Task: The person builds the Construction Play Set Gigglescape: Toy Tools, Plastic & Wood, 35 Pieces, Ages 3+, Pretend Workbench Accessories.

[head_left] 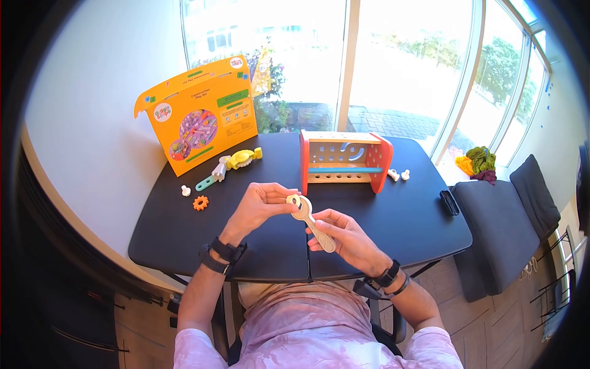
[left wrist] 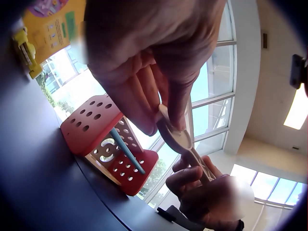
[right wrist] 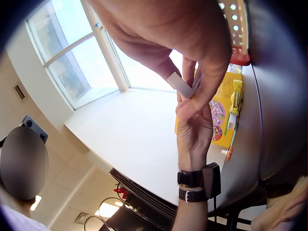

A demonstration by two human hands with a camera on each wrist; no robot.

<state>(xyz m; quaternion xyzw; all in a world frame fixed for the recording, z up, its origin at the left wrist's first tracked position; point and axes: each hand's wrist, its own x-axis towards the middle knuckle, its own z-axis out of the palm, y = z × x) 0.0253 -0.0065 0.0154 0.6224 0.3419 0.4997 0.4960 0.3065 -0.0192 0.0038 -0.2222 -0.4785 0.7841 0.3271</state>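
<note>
A beige toy wrench [head_left: 322,237] with a patterned handle is held up over the front of the table between both hands. My right hand [head_left: 347,237] grips it by the handle, thumb on top. At its rounded head, my left hand [head_left: 261,206] pinches with thumb and fingers, where a pale yellow rounded part shows at the fingertips. The left wrist view shows the left thumb pressed against the hollow of the wrench head [left wrist: 175,137]. Over in the right wrist view, the right hand [right wrist: 192,43] hides most of the wrench.
A red-sided toy workbench [head_left: 384,163] stands at the back, white screws [head_left: 405,175] beside it. On the left are a yellow box [head_left: 215,123], a yellow toy [head_left: 243,158], a teal strip [head_left: 206,183], an orange gear [head_left: 200,203] and a white screw [head_left: 185,190]. A black case [head_left: 449,203] lies right.
</note>
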